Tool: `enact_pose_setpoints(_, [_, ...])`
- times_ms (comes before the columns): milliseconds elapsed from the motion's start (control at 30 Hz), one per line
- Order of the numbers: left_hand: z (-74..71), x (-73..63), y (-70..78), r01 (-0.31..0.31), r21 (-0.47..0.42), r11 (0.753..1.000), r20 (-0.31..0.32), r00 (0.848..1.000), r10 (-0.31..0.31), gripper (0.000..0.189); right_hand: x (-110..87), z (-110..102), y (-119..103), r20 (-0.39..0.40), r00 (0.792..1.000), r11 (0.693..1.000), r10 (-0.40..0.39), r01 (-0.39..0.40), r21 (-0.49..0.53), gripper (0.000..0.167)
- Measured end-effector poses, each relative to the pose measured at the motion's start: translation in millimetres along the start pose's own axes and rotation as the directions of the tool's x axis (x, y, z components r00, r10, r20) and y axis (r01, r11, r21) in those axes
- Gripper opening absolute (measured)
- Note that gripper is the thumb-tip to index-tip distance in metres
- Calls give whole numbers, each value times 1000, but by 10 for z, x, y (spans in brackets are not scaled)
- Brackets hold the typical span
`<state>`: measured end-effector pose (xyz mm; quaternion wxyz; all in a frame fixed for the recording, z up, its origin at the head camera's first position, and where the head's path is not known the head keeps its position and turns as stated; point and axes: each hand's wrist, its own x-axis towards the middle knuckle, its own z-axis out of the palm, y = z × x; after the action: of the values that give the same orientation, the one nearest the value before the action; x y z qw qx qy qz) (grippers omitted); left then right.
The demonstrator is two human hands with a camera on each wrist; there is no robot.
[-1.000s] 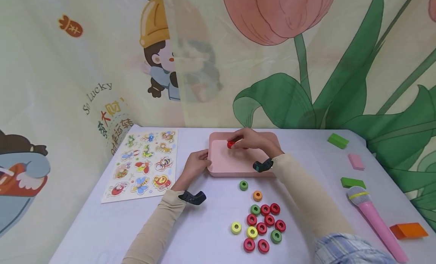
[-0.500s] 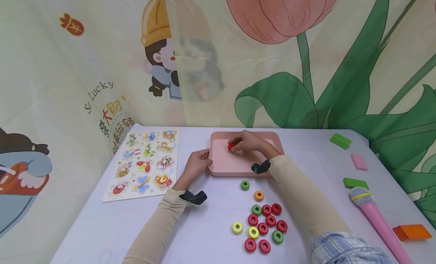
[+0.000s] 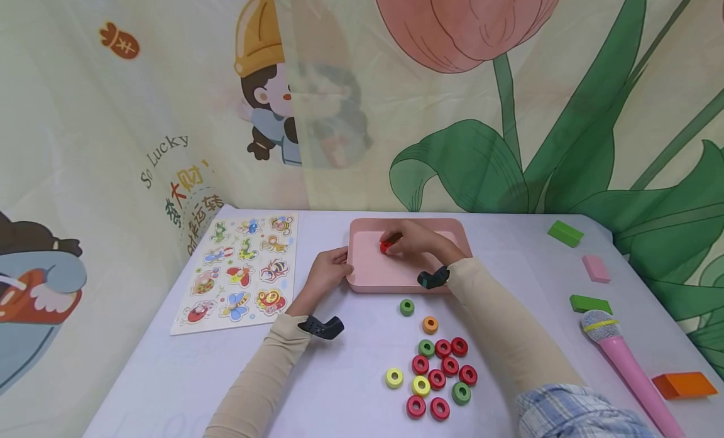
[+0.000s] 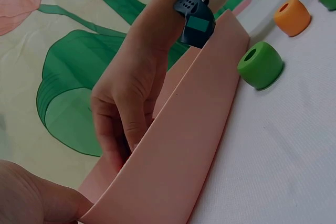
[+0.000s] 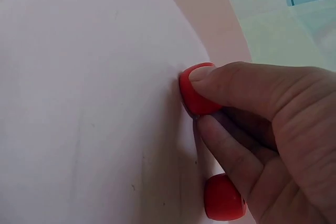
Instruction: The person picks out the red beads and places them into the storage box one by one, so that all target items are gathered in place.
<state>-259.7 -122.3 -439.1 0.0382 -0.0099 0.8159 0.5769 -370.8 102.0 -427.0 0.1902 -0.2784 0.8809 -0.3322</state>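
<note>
Right hand [image 3: 417, 237] pinches a red bead [image 5: 202, 90] between thumb and fingers, closed down to the bead's width, inside a pink tray [image 3: 367, 271], left of the tray's middle; whether the bead touches the tray's floor cannot be told. A second red bead [image 5: 224, 198] sits near it, below the same fingers in the right wrist view. The left hand [image 3: 328, 271] grips the tray's left edge, thumb at the rim.

The tray lies near the middle of the back edge of a white counter [image 3: 339, 375]. Between the tray and the counter's front edge are spread eight red beads [image 3: 436, 379], three green beads [image 3: 406, 308], two yellow beads [image 3: 394, 378] and an orange bead [image 3: 430, 325], the nearest green one just in front of the tray.

A picture board [image 3: 237, 274] of insects occupies the counter's back left corner. Along the right edge, from the back corner forward, are a green block [image 3: 565, 234], a pink block [image 3: 596, 269], another green block [image 3: 591, 304], a pink microphone [image 3: 633, 381] and an orange block [image 3: 684, 385].
</note>
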Motion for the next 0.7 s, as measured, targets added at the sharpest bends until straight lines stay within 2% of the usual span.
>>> enact_pose_setpoints(133, [3,-2,10,8,5,1000,-2,1000,-8,52,-7,4,-6,-9,1000,1000,1,-1,-15,29])
enact_pose_setpoints(300, [4,-16,15,10,19,1000,-3,1000,-10,52,-21,5,-5,-24,1000,1000,4,-3,21,32])
enact_pose_setpoints(467, [-2,-16,19,11,22,1000,1,1000,-11,52,-67,-38,-59,-71,997,999,-11,15,52,40])
enact_pose_setpoints(700, [-3,-27,23,7,13,1000,7,1000,-7,51,-225,-146,-192,-95,995,994,-41,50,95,45])
